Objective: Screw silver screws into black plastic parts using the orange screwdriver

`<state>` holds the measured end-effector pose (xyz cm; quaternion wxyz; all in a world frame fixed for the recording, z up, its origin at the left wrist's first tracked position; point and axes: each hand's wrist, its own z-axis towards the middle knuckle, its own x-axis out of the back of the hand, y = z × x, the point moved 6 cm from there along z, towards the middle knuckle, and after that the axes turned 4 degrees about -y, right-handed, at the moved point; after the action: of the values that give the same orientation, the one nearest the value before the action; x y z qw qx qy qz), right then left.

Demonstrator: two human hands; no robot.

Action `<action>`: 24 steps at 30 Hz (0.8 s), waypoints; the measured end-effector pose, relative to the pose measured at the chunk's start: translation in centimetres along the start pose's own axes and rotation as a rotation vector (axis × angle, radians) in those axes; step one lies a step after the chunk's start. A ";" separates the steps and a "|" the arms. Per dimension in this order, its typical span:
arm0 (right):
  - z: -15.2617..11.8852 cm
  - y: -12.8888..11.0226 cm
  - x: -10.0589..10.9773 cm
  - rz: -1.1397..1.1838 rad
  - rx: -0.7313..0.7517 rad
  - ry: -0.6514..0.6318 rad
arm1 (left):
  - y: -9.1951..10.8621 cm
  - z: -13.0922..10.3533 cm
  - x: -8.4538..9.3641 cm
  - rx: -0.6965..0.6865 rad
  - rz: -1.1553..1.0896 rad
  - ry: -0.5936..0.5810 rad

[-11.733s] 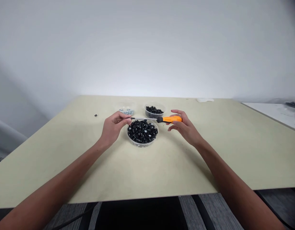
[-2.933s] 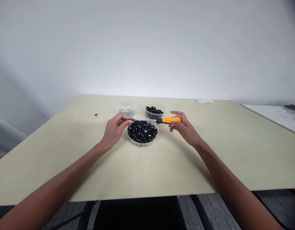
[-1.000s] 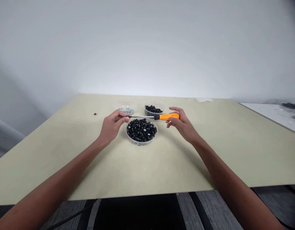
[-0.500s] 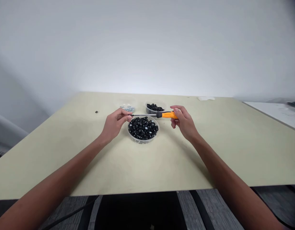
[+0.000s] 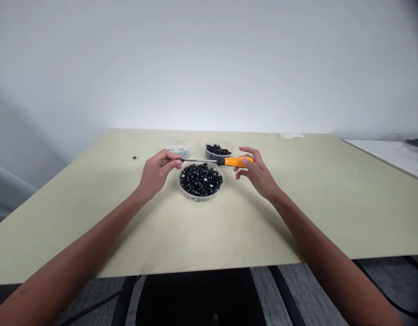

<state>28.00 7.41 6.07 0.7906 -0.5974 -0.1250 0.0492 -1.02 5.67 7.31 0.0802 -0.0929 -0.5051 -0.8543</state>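
Note:
A screwdriver (image 5: 235,161) with an orange and black handle lies level in the air between my hands, its tip pointing left. My right hand (image 5: 258,172) grips the handle with thumb and fingers, the index finger lifted off it. At the tip, my left hand (image 5: 157,172) pinches something small and dark, mostly hidden by the fingers. Just below the shaft stands a clear round tub (image 5: 199,198) heaped with small black parts (image 5: 200,180), a few showing silvery faces. Behind the shaft are a tub of smaller black pieces (image 5: 218,150) and a clear tub of silvery screws (image 5: 180,153).
One small dark piece (image 5: 134,157) lies on the pale table (image 5: 195,240) at the left. A white flat object (image 5: 291,136) rests at the back edge, near the wall. A white surface (image 5: 381,154) with a bag of dark items adjoins on the right.
The fingers of my right hand have shifted on the screwdriver handle, the thumb moving lower. Both hands and the screwdriver appear slightly farther left as the view shifts a little.

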 end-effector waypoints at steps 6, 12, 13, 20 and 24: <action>-0.1 0.2 0.0 -0.076 -0.016 0.039 | 0.1 0.0 0.2 -0.010 -0.010 0.015; -0.1 0.2 -0.3 0.004 -0.008 -0.026 | 0.5 -0.1 0.2 -0.018 -0.008 0.029; -0.1 0.2 -0.3 0.005 -0.010 -0.017 | 0.6 -0.2 0.1 -0.017 -0.002 0.027; 0.1 0.3 0.4 -0.046 -0.029 0.090 | 0.6 -0.4 -0.5 0.006 -0.015 -0.020; 0.1 0.1 0.2 0.021 0.000 0.020 | 0.6 -0.5 -0.4 -0.001 0.023 0.005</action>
<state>28.21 7.59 6.05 0.7914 -0.5990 -0.1107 0.0517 -0.50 4.97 7.54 0.0914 -0.0968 -0.5034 -0.8537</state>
